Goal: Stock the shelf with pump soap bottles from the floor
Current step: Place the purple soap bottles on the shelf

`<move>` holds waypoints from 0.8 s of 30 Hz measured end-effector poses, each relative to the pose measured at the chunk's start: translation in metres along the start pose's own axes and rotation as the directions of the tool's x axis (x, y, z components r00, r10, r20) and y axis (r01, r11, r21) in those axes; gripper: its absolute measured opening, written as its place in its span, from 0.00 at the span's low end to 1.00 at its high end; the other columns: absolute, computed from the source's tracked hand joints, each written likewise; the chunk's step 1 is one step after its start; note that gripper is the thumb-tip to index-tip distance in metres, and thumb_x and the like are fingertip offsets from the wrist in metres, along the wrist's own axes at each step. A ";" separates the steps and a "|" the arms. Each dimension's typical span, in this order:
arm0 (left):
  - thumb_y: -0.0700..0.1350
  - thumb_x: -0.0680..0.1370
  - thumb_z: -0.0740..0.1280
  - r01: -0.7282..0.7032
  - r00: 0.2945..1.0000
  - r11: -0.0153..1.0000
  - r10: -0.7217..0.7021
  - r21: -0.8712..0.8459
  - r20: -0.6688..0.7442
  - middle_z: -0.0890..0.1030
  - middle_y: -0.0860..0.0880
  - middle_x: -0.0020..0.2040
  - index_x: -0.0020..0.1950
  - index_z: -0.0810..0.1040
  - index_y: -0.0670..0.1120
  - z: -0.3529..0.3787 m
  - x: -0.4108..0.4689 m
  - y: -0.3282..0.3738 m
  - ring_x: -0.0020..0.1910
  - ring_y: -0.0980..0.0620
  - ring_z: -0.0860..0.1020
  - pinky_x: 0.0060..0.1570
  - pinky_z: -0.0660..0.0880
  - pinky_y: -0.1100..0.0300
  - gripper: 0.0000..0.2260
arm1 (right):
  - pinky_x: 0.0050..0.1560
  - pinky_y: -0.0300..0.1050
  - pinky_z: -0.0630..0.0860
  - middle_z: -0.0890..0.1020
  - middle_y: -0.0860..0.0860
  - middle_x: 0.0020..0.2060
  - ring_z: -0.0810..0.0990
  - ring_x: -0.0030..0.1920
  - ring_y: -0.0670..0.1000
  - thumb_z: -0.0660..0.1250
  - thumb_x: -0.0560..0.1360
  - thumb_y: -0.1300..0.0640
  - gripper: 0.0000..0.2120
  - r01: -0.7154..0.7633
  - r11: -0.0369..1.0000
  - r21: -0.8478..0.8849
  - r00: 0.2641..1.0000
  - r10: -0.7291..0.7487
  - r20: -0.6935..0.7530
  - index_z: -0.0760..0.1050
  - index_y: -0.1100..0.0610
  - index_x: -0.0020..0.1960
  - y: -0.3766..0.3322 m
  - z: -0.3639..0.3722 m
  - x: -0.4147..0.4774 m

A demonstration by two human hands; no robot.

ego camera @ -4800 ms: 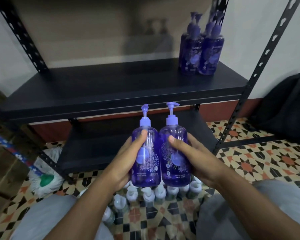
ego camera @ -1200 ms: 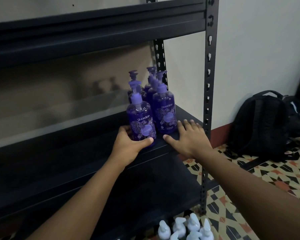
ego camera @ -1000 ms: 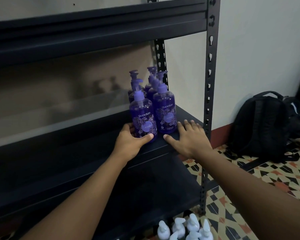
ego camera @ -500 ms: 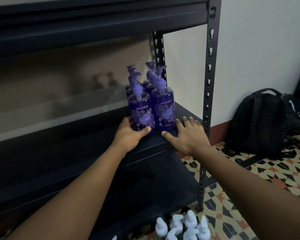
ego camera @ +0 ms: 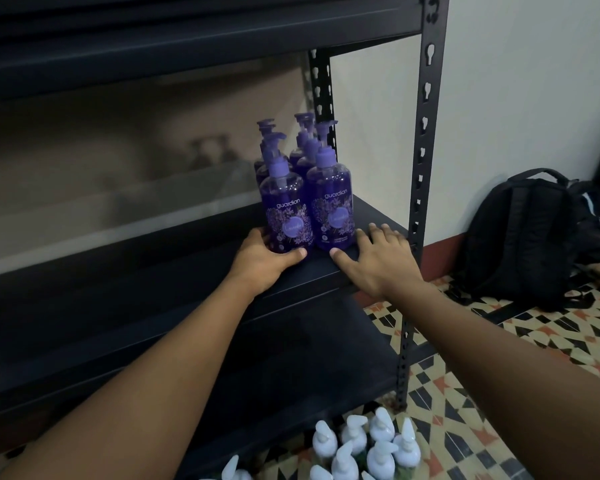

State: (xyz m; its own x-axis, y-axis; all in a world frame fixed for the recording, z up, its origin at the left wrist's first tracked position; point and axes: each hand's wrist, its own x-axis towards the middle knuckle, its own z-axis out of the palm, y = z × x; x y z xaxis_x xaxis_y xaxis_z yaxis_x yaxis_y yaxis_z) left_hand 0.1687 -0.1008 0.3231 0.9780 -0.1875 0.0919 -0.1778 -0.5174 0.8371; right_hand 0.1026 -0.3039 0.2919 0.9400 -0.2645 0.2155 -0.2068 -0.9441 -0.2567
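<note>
Several purple pump soap bottles stand in a tight group at the right end of the black shelf [ego camera: 153, 289]. The front-left bottle [ego camera: 286, 216] touches the front-right bottle [ego camera: 331, 209], and the rear bottles [ego camera: 303, 147] are partly hidden behind them. My left hand [ego camera: 260, 259] cups the base of the front-left bottle, thumb in front and fingers round its left side. My right hand [ego camera: 378, 261] lies flat on the shelf with fingers spread, its thumb tip by the front-right bottle's base. Several bottles with white pumps [ego camera: 361, 445] stand on the floor below.
A black upright post [ego camera: 420, 168] borders the shelf just right of my right hand. An upper shelf board [ego camera: 187, 39] hangs overhead, and a lower shelf [ego camera: 309, 368] sits beneath. A black backpack [ego camera: 520, 237] leans on the wall over patterned floor tiles [ego camera: 499, 393].
Both purple bottles went from held low in my hands to standing on the shelf. In the last second my left hand slid the front-left bottle right, against its neighbour.
</note>
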 end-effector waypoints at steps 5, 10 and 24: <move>0.55 0.68 0.80 0.001 1.000 0.985 0.004 0.175 -0.026 0.72 0.47 0.75 0.79 0.62 0.44 -0.008 -0.027 -0.002 0.72 0.47 0.73 0.70 0.70 0.55 0.45 | 0.79 0.56 0.50 0.59 0.59 0.80 0.54 0.81 0.59 0.45 0.79 0.28 0.42 0.029 1.000 -0.008 0.999 -0.029 0.032 0.60 0.58 0.80 0.004 -0.008 -0.005; 0.62 0.80 0.64 -0.045 0.996 0.862 0.077 0.505 -0.043 0.69 0.45 0.77 0.77 0.68 0.45 -0.027 -0.077 -0.020 0.77 0.44 0.63 0.75 0.64 0.49 0.31 | 0.78 0.58 0.55 0.63 0.58 0.78 0.57 0.79 0.59 0.48 0.80 0.31 0.38 0.076 0.996 0.040 0.996 -0.078 0.044 0.64 0.56 0.78 -0.006 -0.017 -0.045; 0.57 0.80 0.66 -0.117 0.993 0.950 0.121 0.291 0.002 0.71 0.55 0.72 0.67 0.78 0.51 -0.066 -0.271 -0.102 0.71 0.54 0.70 0.70 0.67 0.53 0.18 | 0.62 0.45 0.69 0.73 0.47 0.65 0.73 0.65 0.49 0.59 0.79 0.34 0.27 -0.030 0.900 0.435 0.984 -0.049 0.169 0.75 0.51 0.69 -0.046 0.003 -0.242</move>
State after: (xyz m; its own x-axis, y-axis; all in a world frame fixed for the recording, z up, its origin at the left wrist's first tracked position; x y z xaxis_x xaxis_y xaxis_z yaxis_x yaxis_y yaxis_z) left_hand -0.0711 0.0577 0.2485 0.9489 -0.2507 0.1915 -0.3148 -0.7122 0.6274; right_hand -0.1142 -0.1964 0.2490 0.9813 -0.1812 0.0652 -0.0965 -0.7557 -0.6477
